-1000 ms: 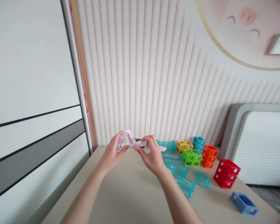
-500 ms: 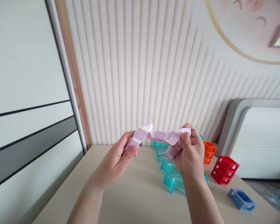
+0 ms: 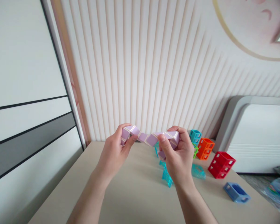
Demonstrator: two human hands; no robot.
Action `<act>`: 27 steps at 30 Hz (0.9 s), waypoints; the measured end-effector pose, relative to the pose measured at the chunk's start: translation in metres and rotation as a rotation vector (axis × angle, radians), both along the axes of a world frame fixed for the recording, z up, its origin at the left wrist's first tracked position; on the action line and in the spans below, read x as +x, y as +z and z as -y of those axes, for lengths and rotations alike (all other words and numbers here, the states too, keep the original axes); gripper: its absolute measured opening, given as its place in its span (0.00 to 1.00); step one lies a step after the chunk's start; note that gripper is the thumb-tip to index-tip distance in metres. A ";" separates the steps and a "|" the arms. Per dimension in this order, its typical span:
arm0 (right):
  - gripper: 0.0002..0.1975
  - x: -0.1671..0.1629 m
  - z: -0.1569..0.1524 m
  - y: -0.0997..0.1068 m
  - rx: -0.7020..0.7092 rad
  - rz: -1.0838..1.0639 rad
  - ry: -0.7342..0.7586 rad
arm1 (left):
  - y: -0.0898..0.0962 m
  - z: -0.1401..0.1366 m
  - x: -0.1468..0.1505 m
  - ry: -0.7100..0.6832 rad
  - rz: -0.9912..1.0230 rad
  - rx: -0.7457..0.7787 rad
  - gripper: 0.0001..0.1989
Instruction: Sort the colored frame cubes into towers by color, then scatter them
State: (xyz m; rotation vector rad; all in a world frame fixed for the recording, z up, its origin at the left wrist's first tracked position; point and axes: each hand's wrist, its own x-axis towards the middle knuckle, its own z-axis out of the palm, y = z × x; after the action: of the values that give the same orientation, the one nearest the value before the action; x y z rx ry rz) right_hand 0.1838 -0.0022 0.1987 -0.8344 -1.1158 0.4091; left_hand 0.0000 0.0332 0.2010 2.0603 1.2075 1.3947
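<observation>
A lilac snake puzzle (image 3: 151, 139) with pale seams between its wedge segments is held above the table, stretched between both hands. My left hand (image 3: 115, 148) pinches its left end between thumb and fingers. My right hand (image 3: 179, 152) grips the bent right part, thumb lying across the front. A few segments hang below the right fingers, partly hidden by that hand. Behind and under the right hand lie translucent teal plastic pieces (image 3: 167, 177), mostly covered by it.
On the right of the table (image 3: 130, 193) stand a red block stack (image 3: 221, 165), an orange one (image 3: 205, 148), a teal one (image 3: 195, 137) and a bit of green (image 3: 195, 151). A blue block (image 3: 236, 192) lies near the right edge. A ribbed wall (image 3: 121, 77) rises behind.
Both hands have come closer together, the right one moving left. The snake puzzle's left part has been turned and now bends differently. The view has shifted slightly, uncovering the teal and green blocks.
</observation>
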 end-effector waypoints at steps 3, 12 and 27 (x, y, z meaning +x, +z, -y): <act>0.15 0.001 -0.002 -0.001 0.083 0.139 -0.090 | -0.002 -0.005 -0.001 -0.004 -0.101 0.027 0.19; 0.05 -0.005 0.018 0.005 0.300 1.005 0.010 | 0.000 -0.012 -0.018 0.141 -0.078 0.031 0.21; 0.23 0.003 0.001 -0.001 -0.234 0.571 0.507 | -0.006 -0.001 -0.013 -0.053 -0.353 0.556 0.21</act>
State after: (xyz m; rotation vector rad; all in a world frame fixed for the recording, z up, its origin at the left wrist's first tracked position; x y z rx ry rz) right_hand 0.1866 -0.0031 0.1978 -0.8939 -1.8501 0.7618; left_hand -0.0128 0.0347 0.1948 2.7918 0.9431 1.5095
